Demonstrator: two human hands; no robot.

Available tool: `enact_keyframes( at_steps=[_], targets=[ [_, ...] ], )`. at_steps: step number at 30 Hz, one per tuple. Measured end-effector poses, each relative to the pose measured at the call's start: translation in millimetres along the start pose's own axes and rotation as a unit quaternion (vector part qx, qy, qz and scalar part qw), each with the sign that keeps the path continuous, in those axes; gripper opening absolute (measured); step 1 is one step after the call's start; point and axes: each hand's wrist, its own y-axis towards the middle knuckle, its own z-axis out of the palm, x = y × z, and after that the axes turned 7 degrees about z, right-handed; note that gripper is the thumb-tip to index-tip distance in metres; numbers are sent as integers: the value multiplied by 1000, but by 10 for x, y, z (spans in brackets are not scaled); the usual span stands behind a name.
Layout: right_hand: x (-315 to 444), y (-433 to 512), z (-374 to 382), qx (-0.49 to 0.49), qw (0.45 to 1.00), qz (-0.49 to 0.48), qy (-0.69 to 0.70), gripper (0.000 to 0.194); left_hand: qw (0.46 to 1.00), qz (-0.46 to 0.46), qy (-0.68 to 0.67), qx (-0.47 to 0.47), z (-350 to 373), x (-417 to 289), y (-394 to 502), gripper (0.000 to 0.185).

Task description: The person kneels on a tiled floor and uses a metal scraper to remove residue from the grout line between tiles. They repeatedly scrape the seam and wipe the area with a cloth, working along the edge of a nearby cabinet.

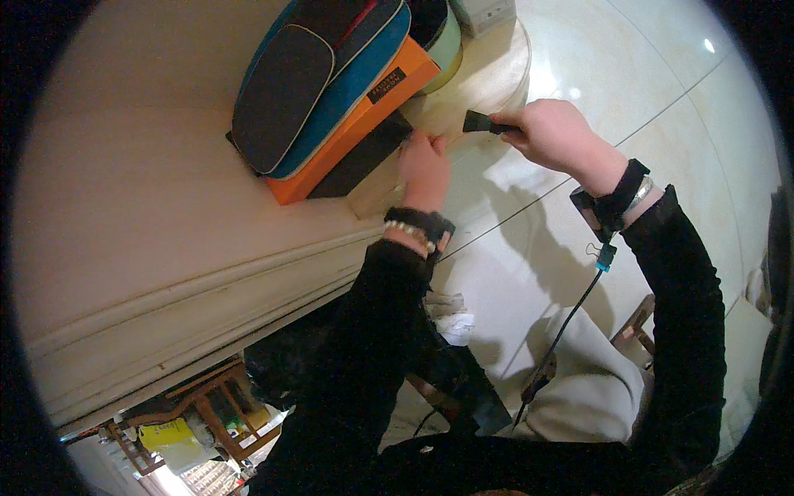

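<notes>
My right hand (555,139) holds a small black tool with a flat, flared end (476,121); it may be a brush or a scraper. It is in the air above the tiled floor, just off the rounded edge of a pale tabletop (496,74). Blurred, my left hand (427,167) is at the near end of that top, fingers curled beside the corner of a black box side (366,158). Whether those fingers grip anything is hidden. Above the black side is an orange box panel (347,130), and a grey and blue bag (291,93) rests on it.
A green round container (451,46) and a white box (490,15) stand farther along the tabletop. A wall (124,186) with a moulded ledge (205,291) runs along the left. Below my right wrist hangs a black cable (567,328). Wooden furniture legs (636,322) show beside my knee.
</notes>
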Motion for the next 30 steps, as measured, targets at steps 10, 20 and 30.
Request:
enact_keyframes(
  at_steps=[10, 20, 30],
  targets=[
    [172, 108, 6, 16, 1000, -1, -12, 25, 979, 15, -122, 162, -379, 261, -1030, 6],
    [200, 232, 98, 9, 999, 3, -44, 21, 974, 51, -140, 173, -458, 261, -1170, 11],
    [262, 38, -65, -11, 998, 1, -55, 16, 984, 170, -24, 52, -448, 359, -733, 12]
  ],
)
